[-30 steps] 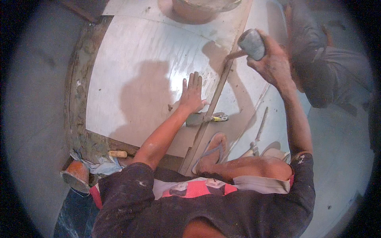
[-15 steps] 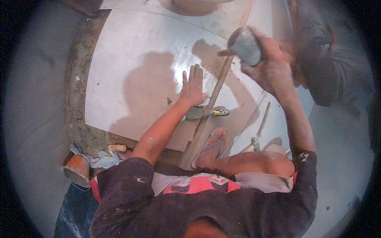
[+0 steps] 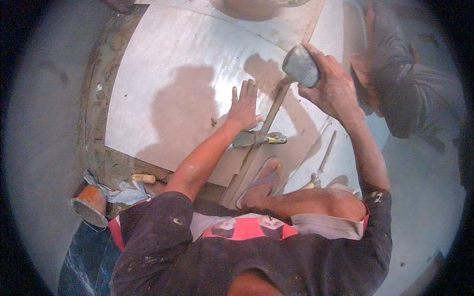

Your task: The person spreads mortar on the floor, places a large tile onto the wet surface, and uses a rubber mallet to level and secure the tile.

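Observation:
My left hand lies flat on a large pale tile, fingers spread, with nothing in it. Raised over the tile's right side, my right hand is closed around what looks like a grey rubber mallet; its handle is hidden. A long brown strip runs along the tile's right edge, below the mallet. Just below my left hand, a putty knife with a yellow and dark handle lies across the strip. My sandalled foot is close by.
Another person in dark clothing is close at the right. At the lower left are an orange-brown bucket, a pale bag and a wooden-handled tool. A hammer-like tool lies right of my foot. A round container stands at the far edge.
My right hand has moved slightly down and left with the mallet, which shows less blur. My left hand stays flat on the tile. The view has shifted a little.

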### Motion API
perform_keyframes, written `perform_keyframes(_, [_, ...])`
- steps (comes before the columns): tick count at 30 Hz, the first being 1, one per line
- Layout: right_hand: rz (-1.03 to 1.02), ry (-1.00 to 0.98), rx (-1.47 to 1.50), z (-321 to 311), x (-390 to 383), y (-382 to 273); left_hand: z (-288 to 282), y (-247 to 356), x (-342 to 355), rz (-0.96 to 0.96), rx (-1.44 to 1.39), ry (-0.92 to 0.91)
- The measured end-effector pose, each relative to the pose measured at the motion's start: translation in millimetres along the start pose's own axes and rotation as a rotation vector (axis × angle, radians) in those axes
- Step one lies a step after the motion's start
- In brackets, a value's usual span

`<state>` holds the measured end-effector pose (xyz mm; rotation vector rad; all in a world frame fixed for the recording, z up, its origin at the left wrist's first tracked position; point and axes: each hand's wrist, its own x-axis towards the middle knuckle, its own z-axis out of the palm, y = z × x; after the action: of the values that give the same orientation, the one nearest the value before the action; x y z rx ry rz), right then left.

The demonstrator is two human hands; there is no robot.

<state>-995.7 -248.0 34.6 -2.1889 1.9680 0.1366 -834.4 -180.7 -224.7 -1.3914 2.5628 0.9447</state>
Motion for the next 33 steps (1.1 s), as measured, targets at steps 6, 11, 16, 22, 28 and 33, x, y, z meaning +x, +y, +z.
perform_keyframes(6, [-0.054, 0.007, -0.016, 14.7, -21.2, -9.6, 8.1, -1.4, -5.7, 0.007, 0.035, 0.034])
perform_keyframes(11, [-0.107, 0.065, 0.043, 13.8, -26.8, -11.1, 0.2, -5.3, 3.3, 0.078, 0.047, 0.046])
perform_keyframes(16, [-0.109, 0.076, 0.061, 20.6, -40.3, -3.0, -5.4, -43.8, 76.0, 0.071, 0.101, 0.354])
perform_keyframes(22, [-0.110, 0.020, 0.094, 17.0, -51.5, -8.4, -59.6, -68.2, 147.1, 0.100, 0.192, 0.336])
perform_keyframes(28, [-0.112, 0.088, 0.148, 14.0, -44.6, 10.7, -58.4, -58.8, 168.5, 0.133, 0.189, 0.290])
perform_keyframes(33, [-0.160, 0.268, 0.223, -1.9, -29.1, 17.7, -56.7, -66.7, 169.7, 0.166, 0.201, 0.298])
